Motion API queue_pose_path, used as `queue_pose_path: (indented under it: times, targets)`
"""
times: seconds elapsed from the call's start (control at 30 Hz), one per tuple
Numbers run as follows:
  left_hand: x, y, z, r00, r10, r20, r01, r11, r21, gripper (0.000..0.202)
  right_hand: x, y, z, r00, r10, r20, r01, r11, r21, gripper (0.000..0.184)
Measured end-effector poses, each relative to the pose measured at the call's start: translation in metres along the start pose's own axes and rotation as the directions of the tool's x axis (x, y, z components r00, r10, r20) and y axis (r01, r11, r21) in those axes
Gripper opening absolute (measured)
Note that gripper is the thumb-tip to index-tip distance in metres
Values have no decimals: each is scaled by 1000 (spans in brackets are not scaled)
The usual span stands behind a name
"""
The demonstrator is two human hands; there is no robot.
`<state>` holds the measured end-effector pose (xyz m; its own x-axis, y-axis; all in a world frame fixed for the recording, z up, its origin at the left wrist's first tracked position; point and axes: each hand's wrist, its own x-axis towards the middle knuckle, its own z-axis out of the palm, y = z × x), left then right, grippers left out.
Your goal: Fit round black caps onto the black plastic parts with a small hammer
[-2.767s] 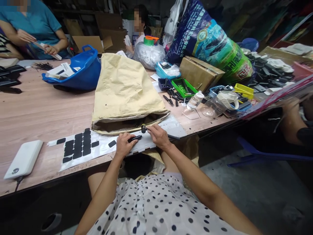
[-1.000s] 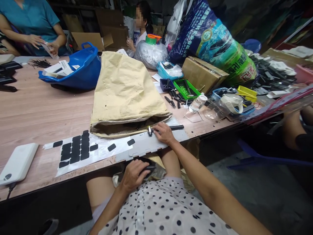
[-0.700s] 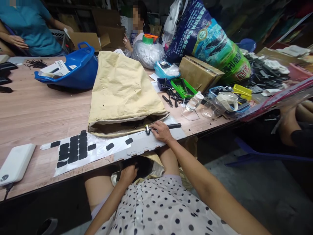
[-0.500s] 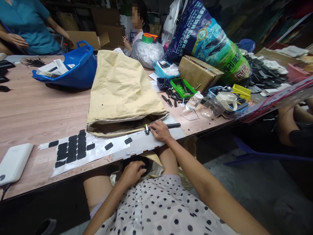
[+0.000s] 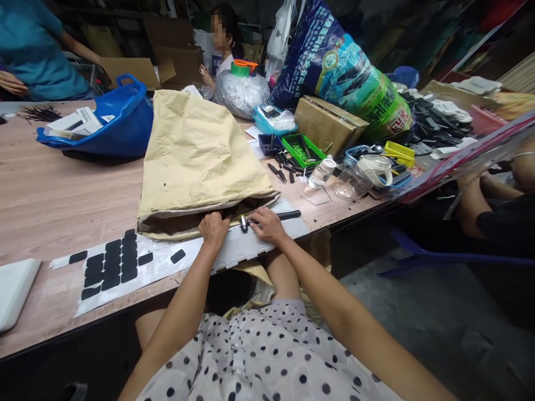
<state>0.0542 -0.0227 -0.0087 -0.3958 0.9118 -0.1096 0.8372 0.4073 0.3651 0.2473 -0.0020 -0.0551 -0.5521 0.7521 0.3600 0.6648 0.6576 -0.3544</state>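
Note:
A small hammer with a shiny metal head (image 5: 243, 224) and a black handle (image 5: 289, 214) lies on the grey board (image 5: 240, 248) at the table's front edge. My right hand (image 5: 268, 224) covers the middle of it, fingers bent around the part just behind the head. To the left, my left hand (image 5: 214, 229) is closed at the open mouth of a tan sack (image 5: 196, 150); what its fingers hold is hidden. A white sheet (image 5: 156, 273) with black rounded stickers (image 5: 120, 262) lies left of my hands.
A blue basin (image 5: 125, 125) holding white boxes stands at the back left. Behind the hammer are a green tray (image 5: 303, 150), a clear bottle (image 5: 321, 172), a jug (image 5: 359, 178) and a carton (image 5: 328, 125). Other people sit across the table and at the right.
My left hand has risen from my lap to the sack's mouth, beside the hammer head. My right hand stays at the hammer. The view has shifted slightly.

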Motion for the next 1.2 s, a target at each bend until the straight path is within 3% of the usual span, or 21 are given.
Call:
queue_pose_path:
  times: [0.1, 0.2, 0.27, 0.37, 0.5, 0.73, 0.9, 1.07, 1.2]
  targets:
    - [-7, -14, -1, 988, 116, -101, -120, 992, -33, 26, 0, 0, 0, 1000, 1, -4, -1, 1000, -1, 19]
    - [-20, -41, -3, 923, 315, -220, -335, 940, -60, 20, 0, 0, 0, 1000, -3, -11, 3, 1000, -2, 19]
    - [-30, -60, -1, 883, 401, -244, -430, 900, -75, 16, 0, 1, 1, 1000, -7, -17, 7, 1000, -6, 18]
    - [-39, -82, 7, 861, 456, -224, -486, 869, -99, 14, -1, 1, 1, 1000, -16, -23, 15, 1000, -13, 18]
    - [-39, -94, 19, 851, 483, -203, -515, 845, -147, 13, -1, 5, 0, 999, -45, -18, 44, 999, -18, 19]
    - [-36, -93, 24, 861, 477, -176, -506, 837, -210, 15, -2, 6, -4, 992, -117, -48, 113, 992, -62, 23]
    - [-37, -92, 23, 871, 464, -162, -491, 839, -235, 17, -5, -26, -6, 980, -98, -174, 95, 995, -28, 32]
    - [-35, -91, 24, 891, 430, -146, -454, 850, -269, 16, -3, -62, -3, 993, -89, -77, 91, 996, 19, 31]
    - [-35, -90, 23, 895, 425, -139, -447, 849, -282, 14, -4, -77, 1, 997, -56, -51, 56, 998, -2, 32]
